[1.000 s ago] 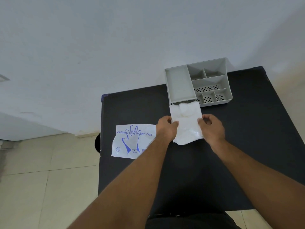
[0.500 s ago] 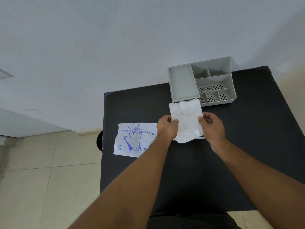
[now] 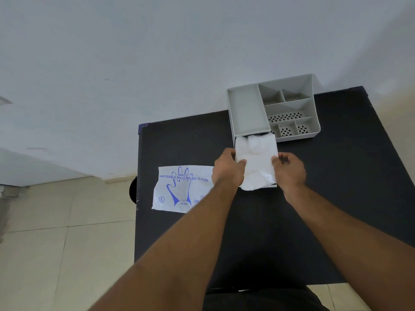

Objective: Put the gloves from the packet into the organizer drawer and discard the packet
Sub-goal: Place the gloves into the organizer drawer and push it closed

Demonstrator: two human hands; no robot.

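A stack of white translucent gloves (image 3: pixel 256 162) lies in the pulled-out drawer (image 3: pixel 274 185) in front of the grey organizer (image 3: pixel 247 111), covering nearly all of the drawer. My left hand (image 3: pixel 228 170) grips the stack's left edge and my right hand (image 3: pixel 289 168) grips its right edge. The flat white packet (image 3: pixel 182 188) with blue glove print lies on the black table (image 3: pixel 336 176) to the left of my left hand, which hides its right end.
The organizer stands at the table's far edge against a pale wall and has several compartments, some with perforated floors. Tiled floor lies to the left of the table. A dark round object (image 3: pixel 133 190) pokes out at the table's left edge.
Both hands have stayed on the glove stack, pressing it slightly towards the organizer. The view has shifted a little.
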